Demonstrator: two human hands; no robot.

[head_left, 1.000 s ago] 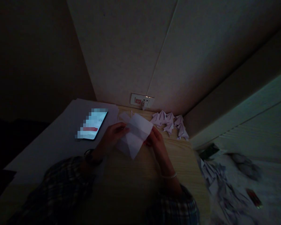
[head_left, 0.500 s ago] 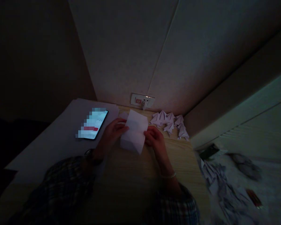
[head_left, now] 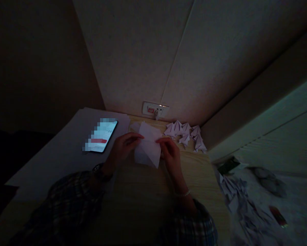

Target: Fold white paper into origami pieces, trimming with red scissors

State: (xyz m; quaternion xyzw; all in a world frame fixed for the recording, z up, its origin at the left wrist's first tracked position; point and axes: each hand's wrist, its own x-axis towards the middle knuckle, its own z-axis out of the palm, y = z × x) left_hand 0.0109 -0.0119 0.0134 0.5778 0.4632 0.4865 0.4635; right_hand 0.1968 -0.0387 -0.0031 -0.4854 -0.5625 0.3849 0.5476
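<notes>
A small creased sheet of white paper (head_left: 147,153) is held over the wooden tabletop (head_left: 194,177) between my two hands. My left hand (head_left: 125,145) pinches its left edge with thumb and forefinger, around mid-height. On the opposite edge, my right hand (head_left: 170,150) grips the paper the same way, the other fingers curled. Fold lines cross the sheet, one running slanted through its lower half. To the right of the paper, several folded white paper shapes (head_left: 177,128) with pointed tips stand in a cluster by the wall.
A lit phone (head_left: 102,136) lies on a stack of large white sheets (head_left: 66,147) at the left. Behind the paper is a wall socket (head_left: 155,110) with a plug in it. Below the table's right edge, more folded paper (head_left: 245,205) lies heaped in dim light.
Both hands have shifted their fingers inward onto the front of the paper near its middle crease. The sheet has turned slightly and its lower part lies flatter.
</notes>
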